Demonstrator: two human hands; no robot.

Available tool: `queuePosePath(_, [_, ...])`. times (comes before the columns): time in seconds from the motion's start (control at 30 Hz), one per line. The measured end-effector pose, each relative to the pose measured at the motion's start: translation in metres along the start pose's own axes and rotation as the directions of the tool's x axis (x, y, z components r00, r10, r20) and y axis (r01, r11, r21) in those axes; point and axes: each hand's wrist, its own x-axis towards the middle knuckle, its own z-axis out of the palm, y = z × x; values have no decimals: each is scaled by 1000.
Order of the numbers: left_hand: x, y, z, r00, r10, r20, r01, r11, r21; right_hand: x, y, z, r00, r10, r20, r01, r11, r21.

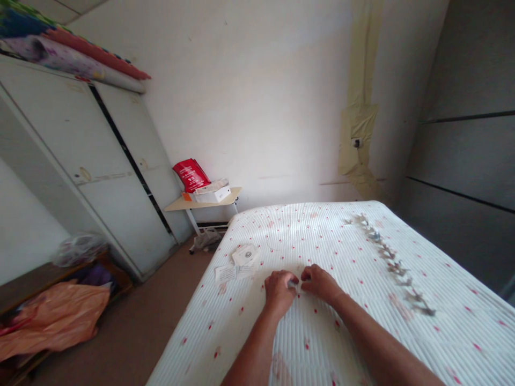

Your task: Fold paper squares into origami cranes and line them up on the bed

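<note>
On the white quilted bedspread [306,332], my left hand [278,289] and my right hand [319,281] are close together, with fingers curled inward. A small greyish piece, perhaps folded paper, [291,284] shows at my left fingertips, which pinch it. My right thumb and fingers are bent together beside it; what they hold, if anything, is too small to make out. Left of my hands lie printed papers [227,273], with a pale card bearing a round mark [246,254] partly over them. A row of several small folded paper-like figures [389,254] runs along the right side.
Beyond the bed's far left corner is a small table [177,203] with a red bag [191,174] and a white box [213,193]. A grey cabinet [108,161] stands left, near an orange plastic bag [64,316]. A taped wall socket [356,142] is behind the bed.
</note>
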Motion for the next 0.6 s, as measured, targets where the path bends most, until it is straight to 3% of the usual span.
queuePosePath(0.23, [1,-2,2,1000,10,-20,-11,1000,-29,-5,-10,7,996,69,-57,-75,993,-92])
queuePosePath(0.6, [-2,-1,1,999,26,-24,-26,1000,-4,5,5,4,1000,-11,2,11,999,-45])
